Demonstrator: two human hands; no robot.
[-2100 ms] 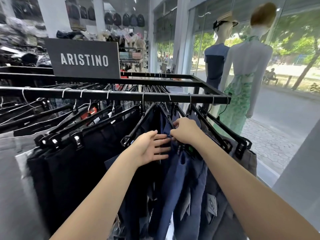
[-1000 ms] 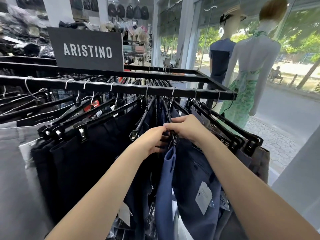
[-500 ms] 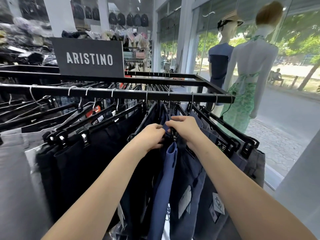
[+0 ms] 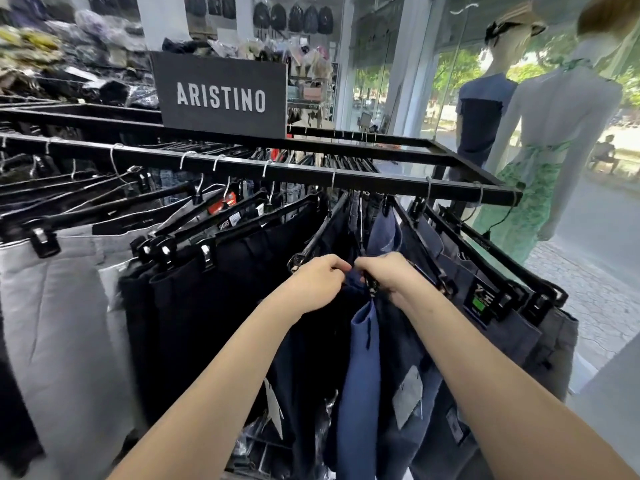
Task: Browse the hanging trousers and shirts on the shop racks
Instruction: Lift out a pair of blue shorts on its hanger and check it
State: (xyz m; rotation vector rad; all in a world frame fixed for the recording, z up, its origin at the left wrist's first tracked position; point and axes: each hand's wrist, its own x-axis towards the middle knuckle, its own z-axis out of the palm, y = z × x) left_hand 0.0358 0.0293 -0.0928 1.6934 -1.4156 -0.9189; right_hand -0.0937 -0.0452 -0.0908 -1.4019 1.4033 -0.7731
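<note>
A black metal rack (image 4: 381,176) carries many trousers on black clip hangers. Pale grey trousers (image 4: 52,306) hang at the left, black trousers (image 4: 214,306) in the middle, grey ones (image 4: 519,327) at the right. Between them hangs a pair of blue trousers (image 4: 358,375). My left hand (image 4: 317,284) is closed on the waistband of the blue trousers from the left. My right hand (image 4: 389,273) grips the same waistband and its hanger clip from the right. The two hands nearly touch.
A dark "ARISTINO" sign (image 4: 221,95) stands on top of the rack. Two dressed mannequins (image 4: 554,133) stand at the glass shopfront on the right. Shelves of packed clothes (image 4: 52,57) and hanging backpacks (image 4: 294,17) fill the back.
My hands have come closer together on the blue trousers' waistband. The view has dipped and shifted a little to the left.
</note>
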